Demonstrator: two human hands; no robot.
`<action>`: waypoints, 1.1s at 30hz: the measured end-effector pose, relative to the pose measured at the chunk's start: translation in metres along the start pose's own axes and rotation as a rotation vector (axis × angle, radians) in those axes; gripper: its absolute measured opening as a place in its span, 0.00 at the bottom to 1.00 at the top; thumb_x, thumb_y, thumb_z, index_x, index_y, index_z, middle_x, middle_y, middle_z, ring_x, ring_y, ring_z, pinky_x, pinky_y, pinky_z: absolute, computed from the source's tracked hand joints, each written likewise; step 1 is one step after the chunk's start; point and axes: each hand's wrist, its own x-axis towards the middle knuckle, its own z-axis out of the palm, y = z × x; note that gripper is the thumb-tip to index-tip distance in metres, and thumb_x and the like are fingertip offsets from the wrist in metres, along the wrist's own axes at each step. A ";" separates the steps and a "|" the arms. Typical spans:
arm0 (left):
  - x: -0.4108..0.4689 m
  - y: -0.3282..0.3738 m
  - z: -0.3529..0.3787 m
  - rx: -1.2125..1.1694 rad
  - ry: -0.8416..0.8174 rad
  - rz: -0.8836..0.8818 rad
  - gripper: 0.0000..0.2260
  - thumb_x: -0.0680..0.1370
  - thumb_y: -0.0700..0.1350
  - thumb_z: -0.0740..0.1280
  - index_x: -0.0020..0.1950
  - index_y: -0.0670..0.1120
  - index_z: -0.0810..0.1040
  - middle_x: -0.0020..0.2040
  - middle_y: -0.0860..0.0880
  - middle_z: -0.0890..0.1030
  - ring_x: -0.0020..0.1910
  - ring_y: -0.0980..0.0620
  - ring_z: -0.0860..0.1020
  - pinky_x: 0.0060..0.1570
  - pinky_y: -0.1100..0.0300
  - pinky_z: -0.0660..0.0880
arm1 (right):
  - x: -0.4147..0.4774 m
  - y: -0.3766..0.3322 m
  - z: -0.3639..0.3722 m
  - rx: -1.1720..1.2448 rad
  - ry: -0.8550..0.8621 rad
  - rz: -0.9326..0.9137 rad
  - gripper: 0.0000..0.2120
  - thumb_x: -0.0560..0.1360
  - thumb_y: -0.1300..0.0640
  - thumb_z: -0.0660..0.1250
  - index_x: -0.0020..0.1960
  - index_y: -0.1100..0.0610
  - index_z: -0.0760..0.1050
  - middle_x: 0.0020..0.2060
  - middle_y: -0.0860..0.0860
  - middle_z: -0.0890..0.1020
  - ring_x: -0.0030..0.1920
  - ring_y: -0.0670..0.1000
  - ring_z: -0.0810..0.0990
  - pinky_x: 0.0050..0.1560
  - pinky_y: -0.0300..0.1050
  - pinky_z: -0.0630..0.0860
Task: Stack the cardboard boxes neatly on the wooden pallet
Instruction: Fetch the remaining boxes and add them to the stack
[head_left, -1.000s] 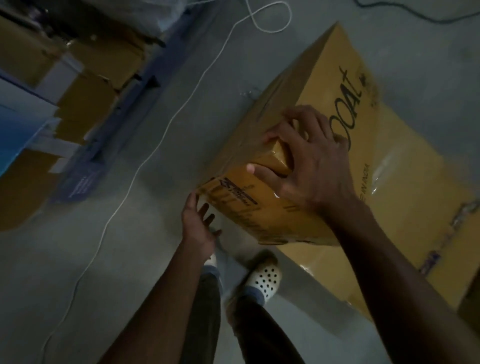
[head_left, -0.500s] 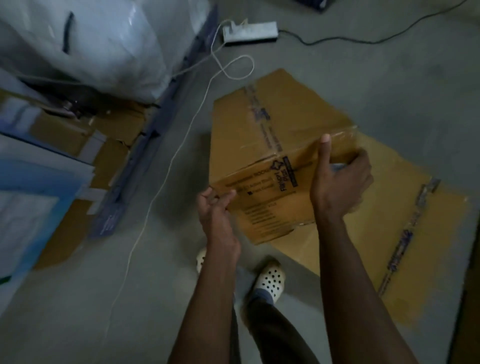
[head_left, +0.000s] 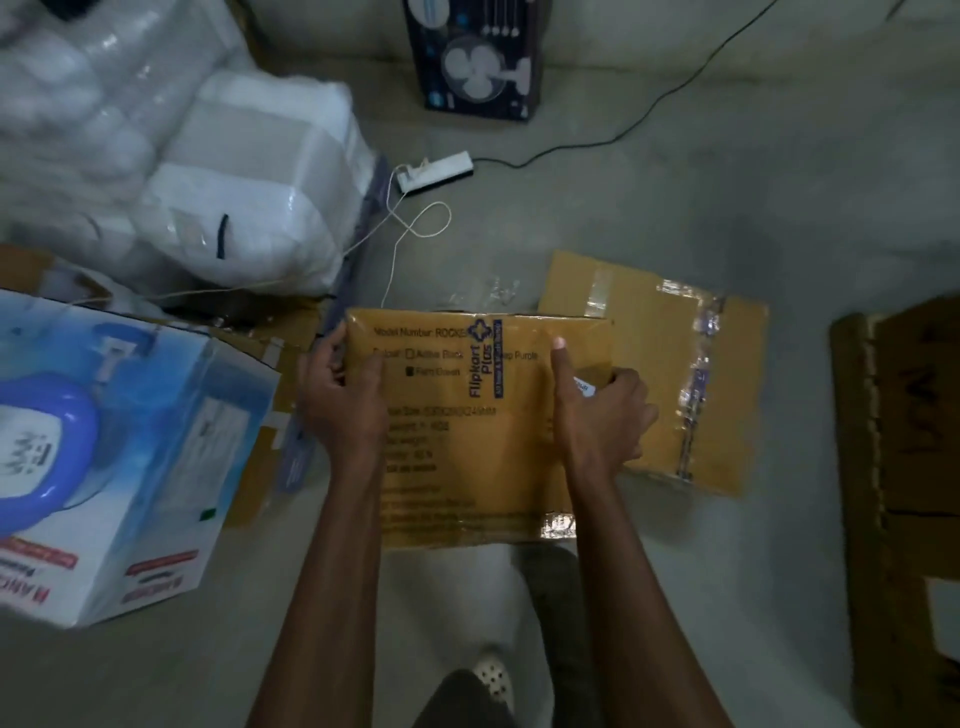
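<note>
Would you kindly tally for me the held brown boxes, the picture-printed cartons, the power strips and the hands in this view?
Held brown box: 1
Picture-printed cartons: 2 (dark fan carton, white-and-blue carton)
Power strip: 1
Hands: 2 (left hand, right hand, both gripping the box)
Total: 6

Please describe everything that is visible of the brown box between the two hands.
The box is brown cardboard, its printed face turned up to the camera: black text lines and a blue Flipkart Plus logo. Shiny clear tape runs along its near edge. The left hand grips its left edge, the right hand its right edge, thumb on the face. It seems lifted off the floor.
</note>
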 end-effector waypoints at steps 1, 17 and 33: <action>-0.014 0.009 -0.010 0.026 -0.023 0.027 0.12 0.78 0.46 0.71 0.62 0.55 0.79 0.60 0.52 0.77 0.54 0.54 0.78 0.50 0.60 0.78 | -0.017 0.008 -0.021 0.021 0.022 0.006 0.43 0.69 0.22 0.62 0.68 0.55 0.70 0.66 0.52 0.74 0.68 0.57 0.68 0.66 0.65 0.68; -0.313 0.081 -0.093 0.132 -0.506 0.269 0.17 0.74 0.51 0.70 0.62 0.52 0.79 0.54 0.53 0.74 0.56 0.48 0.78 0.58 0.45 0.78 | -0.192 0.164 -0.326 0.242 0.426 0.207 0.39 0.73 0.32 0.69 0.73 0.57 0.67 0.73 0.55 0.70 0.74 0.59 0.64 0.70 0.60 0.63; -0.662 0.100 -0.011 0.185 -1.003 0.590 0.20 0.73 0.53 0.71 0.64 0.51 0.78 0.56 0.51 0.74 0.58 0.48 0.77 0.60 0.43 0.77 | -0.272 0.408 -0.608 0.352 0.800 0.512 0.33 0.74 0.31 0.66 0.62 0.60 0.77 0.58 0.56 0.82 0.60 0.60 0.80 0.48 0.46 0.66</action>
